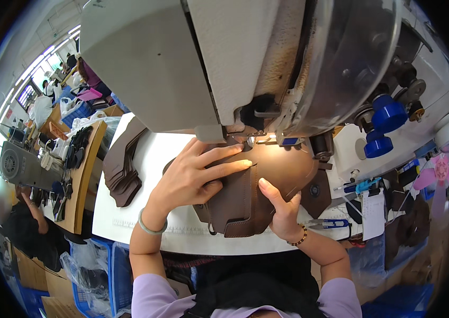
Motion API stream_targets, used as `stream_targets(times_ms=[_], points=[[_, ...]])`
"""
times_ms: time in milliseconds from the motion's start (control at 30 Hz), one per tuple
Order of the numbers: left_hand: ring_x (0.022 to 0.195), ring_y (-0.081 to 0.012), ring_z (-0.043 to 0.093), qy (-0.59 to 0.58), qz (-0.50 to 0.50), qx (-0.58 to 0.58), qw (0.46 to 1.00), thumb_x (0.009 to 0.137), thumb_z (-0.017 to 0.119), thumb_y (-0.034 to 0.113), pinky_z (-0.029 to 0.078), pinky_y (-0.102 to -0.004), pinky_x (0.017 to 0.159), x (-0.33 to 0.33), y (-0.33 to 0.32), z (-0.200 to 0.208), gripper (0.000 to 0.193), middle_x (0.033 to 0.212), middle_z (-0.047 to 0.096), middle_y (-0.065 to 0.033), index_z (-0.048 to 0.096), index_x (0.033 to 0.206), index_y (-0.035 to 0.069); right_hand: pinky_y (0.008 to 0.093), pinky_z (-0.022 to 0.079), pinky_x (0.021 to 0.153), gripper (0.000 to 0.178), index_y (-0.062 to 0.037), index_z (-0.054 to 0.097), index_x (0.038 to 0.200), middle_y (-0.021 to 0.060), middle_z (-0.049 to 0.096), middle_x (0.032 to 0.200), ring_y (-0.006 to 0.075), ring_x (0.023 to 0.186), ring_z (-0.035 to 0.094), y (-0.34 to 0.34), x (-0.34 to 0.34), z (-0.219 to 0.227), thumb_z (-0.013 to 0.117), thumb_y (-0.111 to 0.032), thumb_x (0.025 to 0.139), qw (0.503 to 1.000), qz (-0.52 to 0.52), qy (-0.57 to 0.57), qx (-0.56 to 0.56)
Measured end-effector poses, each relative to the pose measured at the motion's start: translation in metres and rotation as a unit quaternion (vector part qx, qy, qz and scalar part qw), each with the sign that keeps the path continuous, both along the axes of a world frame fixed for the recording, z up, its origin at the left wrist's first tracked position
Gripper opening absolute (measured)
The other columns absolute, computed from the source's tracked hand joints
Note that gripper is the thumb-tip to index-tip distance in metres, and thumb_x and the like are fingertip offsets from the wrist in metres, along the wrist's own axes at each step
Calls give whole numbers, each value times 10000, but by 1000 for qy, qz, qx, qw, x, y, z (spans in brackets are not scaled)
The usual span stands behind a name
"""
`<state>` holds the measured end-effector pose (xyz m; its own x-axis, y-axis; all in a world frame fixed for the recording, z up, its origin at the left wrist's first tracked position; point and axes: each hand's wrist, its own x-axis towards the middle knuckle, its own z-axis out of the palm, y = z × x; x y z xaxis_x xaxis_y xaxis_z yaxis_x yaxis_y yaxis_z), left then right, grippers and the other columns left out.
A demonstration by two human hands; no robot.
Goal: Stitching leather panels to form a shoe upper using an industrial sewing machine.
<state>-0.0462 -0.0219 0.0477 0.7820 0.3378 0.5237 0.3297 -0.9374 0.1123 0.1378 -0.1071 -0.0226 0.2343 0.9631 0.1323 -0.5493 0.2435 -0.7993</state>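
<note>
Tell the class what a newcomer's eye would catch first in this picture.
First, the big grey sewing machine filling the top centre, above a partly bright-lit brown piece. On that piece rest the person's left fingers and right fingers. At upper right are blue knobs, with a pink fan farther right.

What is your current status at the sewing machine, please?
Left hand spread on brown leather piece, right hand at its right part. Sewing machine head overhangs its far edge. Stacked brown pieces off left, apart from it.
</note>
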Motion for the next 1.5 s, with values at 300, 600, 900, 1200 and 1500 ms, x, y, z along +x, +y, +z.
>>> stream_targets(times_ms=[300, 600, 900, 1200, 1500], points=[[1117, -337, 518, -14, 12, -3, 1000, 576, 629, 12, 427, -458, 977, 2, 0, -1, 581, 1249, 577, -23, 666, 1129, 186, 220, 477, 753, 129, -5, 649, 961, 26, 659, 902, 88, 819, 621, 1, 1, 2, 655, -31, 835, 999, -24, -38, 19], [1129, -351, 513, -23, -10, -42, 999, 566, 620, 14, 412, -486, 992, -2, 1, -3, 593, 1234, 583, -33, 673, 1126, 202, 223, 478, 746, 122, 5, 650, 960, 28, 657, 923, 86, 812, 615, -1, -1, 7, 650, -33, 845, 999, -17, -43, 6], [1132, -357, 511, -20, 4, -84, 996, 587, 626, 35, 417, -470, 989, -2, 8, -6, 585, 1245, 579, -38, 660, 1151, 187, 211, 476, 732, 111, 7, 652, 949, 19, 653, 893, 74, 794, 607, 4, -3, 9, 653, -47, 852, 999, -33, -32, 9], [1112, -323, 526, -23, 20, -67, 997, 620, 627, 60, 419, -451, 967, -2, 7, -4, 582, 1244, 582, -45, 640, 1185, 199, 205, 440, 670, 114, 10, 675, 903, -1, 657, 849, 41, 738, 573, 7, 0, 10, 677, -96, 859, 998, -42, -54, -13], [1053, -299, 558, -48, 20, -94, 994, 632, 616, 29, 432, -423, 941, -1, 9, -7, 553, 1196, 606, -48, 655, 1159, 191, 204, 447, 678, 128, 15, 671, 938, 11, 663, 883, 43, 751, 578, 10, -3, 11, 673, -89, 862, 998, -42, -38, 8]])
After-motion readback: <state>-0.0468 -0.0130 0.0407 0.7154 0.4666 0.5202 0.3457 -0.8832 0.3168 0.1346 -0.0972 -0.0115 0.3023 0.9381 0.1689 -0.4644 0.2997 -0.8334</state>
